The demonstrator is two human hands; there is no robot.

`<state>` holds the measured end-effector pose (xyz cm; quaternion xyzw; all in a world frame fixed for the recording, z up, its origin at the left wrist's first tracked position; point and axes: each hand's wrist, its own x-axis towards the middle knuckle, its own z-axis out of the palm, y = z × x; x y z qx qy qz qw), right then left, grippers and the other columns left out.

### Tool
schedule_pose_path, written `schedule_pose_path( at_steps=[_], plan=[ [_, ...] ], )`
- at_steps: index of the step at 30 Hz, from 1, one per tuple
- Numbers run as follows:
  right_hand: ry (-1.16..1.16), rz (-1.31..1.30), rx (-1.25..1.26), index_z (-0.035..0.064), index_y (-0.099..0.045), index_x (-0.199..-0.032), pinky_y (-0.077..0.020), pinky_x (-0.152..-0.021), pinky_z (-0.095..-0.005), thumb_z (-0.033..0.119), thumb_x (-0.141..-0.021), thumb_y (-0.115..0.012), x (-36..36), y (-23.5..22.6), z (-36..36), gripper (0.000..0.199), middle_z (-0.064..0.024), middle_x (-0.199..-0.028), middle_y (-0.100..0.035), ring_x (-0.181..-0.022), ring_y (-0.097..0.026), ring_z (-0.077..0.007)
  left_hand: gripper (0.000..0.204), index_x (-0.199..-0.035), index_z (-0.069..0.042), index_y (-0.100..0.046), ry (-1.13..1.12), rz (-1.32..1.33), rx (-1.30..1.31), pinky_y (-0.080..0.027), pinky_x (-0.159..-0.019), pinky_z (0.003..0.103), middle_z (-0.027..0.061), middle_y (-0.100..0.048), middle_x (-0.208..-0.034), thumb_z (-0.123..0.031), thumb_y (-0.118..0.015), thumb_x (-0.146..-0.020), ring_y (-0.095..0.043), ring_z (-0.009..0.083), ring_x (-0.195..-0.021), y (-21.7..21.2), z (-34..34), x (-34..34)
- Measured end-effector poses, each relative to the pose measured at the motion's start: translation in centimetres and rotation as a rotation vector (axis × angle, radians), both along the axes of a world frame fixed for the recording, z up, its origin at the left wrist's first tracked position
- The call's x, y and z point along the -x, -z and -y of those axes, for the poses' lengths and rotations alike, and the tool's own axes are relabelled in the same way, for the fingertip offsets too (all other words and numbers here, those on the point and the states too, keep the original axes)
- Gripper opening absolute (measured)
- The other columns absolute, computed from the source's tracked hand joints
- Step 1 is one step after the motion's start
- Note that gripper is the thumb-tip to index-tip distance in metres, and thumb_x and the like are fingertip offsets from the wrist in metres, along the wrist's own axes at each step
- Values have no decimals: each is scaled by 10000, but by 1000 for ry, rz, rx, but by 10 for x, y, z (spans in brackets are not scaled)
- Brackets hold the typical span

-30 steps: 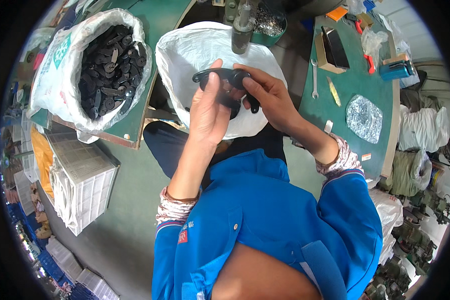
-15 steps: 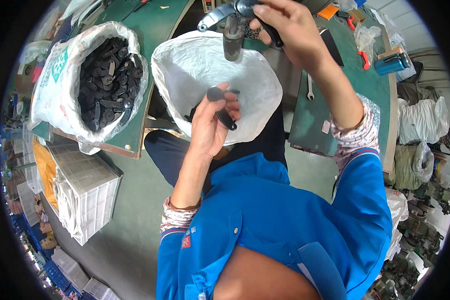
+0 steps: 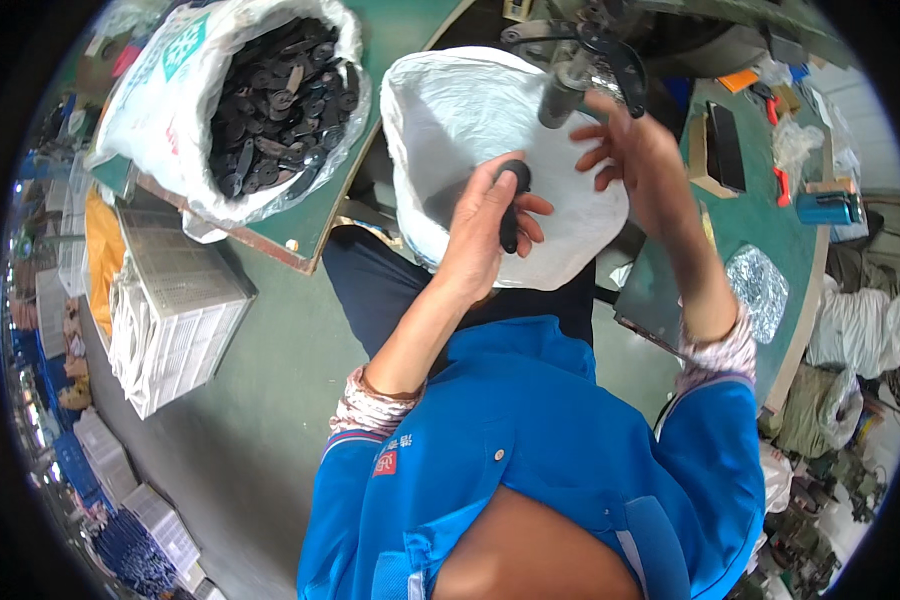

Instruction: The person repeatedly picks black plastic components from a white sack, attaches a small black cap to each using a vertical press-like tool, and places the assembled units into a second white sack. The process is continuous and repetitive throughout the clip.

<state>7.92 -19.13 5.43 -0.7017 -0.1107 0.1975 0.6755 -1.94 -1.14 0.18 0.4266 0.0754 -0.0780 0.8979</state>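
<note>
My left hand [image 3: 477,232] is closed around a black flat part with a round end [image 3: 511,213], thumb pressed on the round end, above the mouth of a white woven sack [image 3: 417,110]. My right hand [image 3: 642,168] is slightly blurred. Its fingers are spread and nothing shows in them. Just above it is the black curved lever [image 3: 625,78] of a bench machine, whose dark cylinder [image 3: 560,98] hangs over the sack's far side. On the left, a second white sack [image 3: 150,125] stands full of similar black parts [image 3: 275,105].
Green worktops flank the sack on both sides. On the right one are an open narrow box [image 3: 722,150], red-handled tools [image 3: 782,186], a blue cylindrical container [image 3: 828,208] and a clear plastic bag [image 3: 758,290]. White plastic crates [image 3: 185,335] stand on the floor at left.
My right hand has let go of the lever and come down toward the sack, fingers spreading. My left hand still holds the black part. The whole view has shifted, moving the surroundings rightward.
</note>
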Motion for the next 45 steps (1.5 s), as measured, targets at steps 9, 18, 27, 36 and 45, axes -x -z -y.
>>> schedule_pose_path(
  at_steps=[9, 18, 27, 36, 45],
  plan=[
    [32, -125, -213, -34, -618, -1039, -491, -748, -290, 163, -953, -548, 68, 62, -22, 226, -101, -857, -662, -776, -627, -154, 505, -1437, -68, -288, 16, 79, -139, -495, -583, 264, 114, -599, -921, -323, -383, -1012, -604, 166, -713, 6, 14, 7],
    [310, 57, -410, -17, -598, -1088, -515, -775, -312, 171, -976, -505, 47, 47, 3, 238, -135, -1032, -657, -864, -652, -200, 377, -1243, -7, -487, -501, 123, -593, -570, -729, 321, 134, -635, -1053, -39, -588, -882, -632, 180, -877, 29, -117, -28],
    [398, -7, -379, -10, -608, -1075, -509, -765, -301, 171, -970, -520, 52, 54, 13, 227, -122, -982, -663, -848, -648, -192, 925, -1475, -152, -171, -319, -168, -2091, -405, -850, 633, 278, -407, -1314, -400, -701, -760, -345, 444, -1229, 19, -208, -114],
    [448, -77, -340, -9, -607, -1073, -509, -764, -296, 178, -962, -540, 73, 73, 15, 227, -115, -966, -664, -831, -641, -184, 858, -1461, -426, -209, 125, -539, -2222, -376, -973, 611, 341, -221, -1438, -590, -663, -752, -172, 616, -1303, 35, -226, -171],
    [401, -202, -360, -4, -608, -1058, -504, -760, -297, 195, -965, -532, 85, 81, 1, 232, -103, -954, -657, -816, -632, -169, 668, -1317, -268, -433, 151, -405, -2177, -464, -898, 527, 348, -395, -1282, -351, -693, -708, -420, 545, -1188, 29, -222, -162]
  ],
)
